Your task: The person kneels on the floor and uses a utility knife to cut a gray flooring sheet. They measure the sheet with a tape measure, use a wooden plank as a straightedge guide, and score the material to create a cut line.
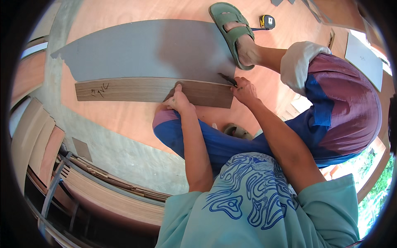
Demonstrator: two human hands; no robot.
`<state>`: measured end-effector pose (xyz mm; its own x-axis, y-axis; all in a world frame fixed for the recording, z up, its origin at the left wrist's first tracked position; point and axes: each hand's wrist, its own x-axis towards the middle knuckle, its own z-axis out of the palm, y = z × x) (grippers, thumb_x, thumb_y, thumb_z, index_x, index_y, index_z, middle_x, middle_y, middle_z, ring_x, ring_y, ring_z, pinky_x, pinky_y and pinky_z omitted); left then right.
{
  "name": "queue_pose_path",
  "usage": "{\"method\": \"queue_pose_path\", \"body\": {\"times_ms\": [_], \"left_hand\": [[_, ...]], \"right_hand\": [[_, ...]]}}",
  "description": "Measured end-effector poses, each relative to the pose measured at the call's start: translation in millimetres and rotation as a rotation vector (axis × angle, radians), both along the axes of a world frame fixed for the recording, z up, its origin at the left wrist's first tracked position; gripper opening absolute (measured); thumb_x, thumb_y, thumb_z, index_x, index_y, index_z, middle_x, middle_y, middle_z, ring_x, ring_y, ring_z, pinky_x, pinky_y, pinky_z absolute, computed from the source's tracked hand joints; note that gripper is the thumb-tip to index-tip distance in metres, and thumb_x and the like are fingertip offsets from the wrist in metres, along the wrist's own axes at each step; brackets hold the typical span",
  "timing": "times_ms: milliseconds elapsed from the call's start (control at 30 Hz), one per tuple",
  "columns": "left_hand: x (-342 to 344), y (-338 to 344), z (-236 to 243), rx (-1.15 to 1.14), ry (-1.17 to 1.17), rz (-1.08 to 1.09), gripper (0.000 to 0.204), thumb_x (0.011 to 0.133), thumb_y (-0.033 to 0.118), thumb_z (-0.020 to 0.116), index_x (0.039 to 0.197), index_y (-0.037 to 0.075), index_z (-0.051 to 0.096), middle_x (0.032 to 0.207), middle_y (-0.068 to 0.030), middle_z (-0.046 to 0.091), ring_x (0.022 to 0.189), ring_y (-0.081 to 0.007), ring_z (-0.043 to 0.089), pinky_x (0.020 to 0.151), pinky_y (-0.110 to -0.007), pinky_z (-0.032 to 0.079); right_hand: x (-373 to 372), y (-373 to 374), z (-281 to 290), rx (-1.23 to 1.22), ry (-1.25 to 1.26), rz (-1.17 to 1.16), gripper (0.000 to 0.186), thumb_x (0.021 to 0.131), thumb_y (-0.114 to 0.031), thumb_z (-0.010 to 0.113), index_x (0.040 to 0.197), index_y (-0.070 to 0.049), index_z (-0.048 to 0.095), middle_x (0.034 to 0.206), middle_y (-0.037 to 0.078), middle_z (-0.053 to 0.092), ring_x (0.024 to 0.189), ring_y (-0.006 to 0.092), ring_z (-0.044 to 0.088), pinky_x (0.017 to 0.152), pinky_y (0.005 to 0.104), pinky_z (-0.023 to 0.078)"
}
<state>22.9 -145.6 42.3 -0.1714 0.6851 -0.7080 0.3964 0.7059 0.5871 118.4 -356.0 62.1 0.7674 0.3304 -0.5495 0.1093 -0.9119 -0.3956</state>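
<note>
A long brown wood-grain strip (132,91) with dark handwriting at its left end lies along the near edge of a thin grey sheet (120,49). My left hand (178,101) grips the strip near its middle, the thumb laid across it. At the strip's right end my right hand (246,91) is closed round a dark-handled cutting knife (228,79). The blade end points up and left over the grey sheet, close to the strip's far edge; contact with the sheet cannot be made out. My green sandal (226,31) rests on the sheet's right end.
A yellow-and-black tape measure (267,22) lies beyond my foot on the pinkish plywood (136,120). Stacked boards (111,198) and a metal frame (49,202) stand at lower left. A white panel (364,60) leans at the far right. My bent knee is close under the strip.
</note>
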Motion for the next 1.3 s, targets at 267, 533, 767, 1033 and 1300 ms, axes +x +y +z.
{"method": "queue_pose_path", "body": {"times_ms": [267,533,767,1033,1300], "left_hand": [[-13,1,-11,-0.098,-0.002,0.01,0.065,0.09,0.008,0.066,0.135,-0.012,0.025,0.139,-0.0294,0.033,0.13,-0.0354,0.044,0.108,-0.041,0.043],[-19,-1,-23,-0.134,0.092,-0.01,0.052,0.091,0.014,0.067,0.131,-0.005,0.039,0.139,-0.023,0.042,0.123,-0.0369,0.049,0.1,-0.057,0.043],[-7,-2,6,-0.149,0.066,-0.001,0.05,0.093,0.005,0.061,0.131,-0.015,0.035,0.139,-0.0293,0.039,0.122,-0.0334,0.053,0.105,-0.038,0.047],[-23,-4,-20,-0.155,0.099,-0.003,0.056,0.091,0.017,0.068,0.133,0.0,0.035,0.146,-0.0163,0.028,0.127,-0.0351,0.044,0.105,-0.058,0.037],[-11,-6,-7,-0.124,0.024,-0.005,0.059,0.092,0.006,0.063,0.135,-0.015,0.029,0.141,-0.0321,0.031,0.122,-0.0373,0.051,0.106,-0.042,0.045]], "right_hand": [[-6,-11,-15,0.05,0.192,-0.168,0.035,0.077,-0.016,0.074,0.106,0.001,0.066,0.083,0.018,0.067,0.067,0.0262,0.067,0.063,0.0394,0.054],[-8,-22,-35,0.141,0.174,-0.24,0.03,0.079,-0.012,0.073,0.101,0.006,0.063,0.087,0.015,0.062,0.057,0.0208,0.062,0.049,0.0338,0.052],[-11,-23,-34,0.14,0.11,-0.217,0.029,0.077,-0.012,0.073,0.094,0.008,0.061,0.089,0.016,0.06,0.066,0.0234,0.064,0.052,0.0356,0.053],[-10,-21,-30,0.151,0.133,-0.245,0.029,0.075,-0.012,0.074,0.092,0.007,0.061,0.089,0.018,0.06,0.078,0.0278,0.065,0.063,0.0391,0.054],[-4,-22,-31,0.124,0.113,-0.215,0.032,0.075,-0.013,0.074,0.099,0.005,0.062,0.095,0.019,0.063,0.083,0.0304,0.064,0.073,0.0424,0.053]]}}
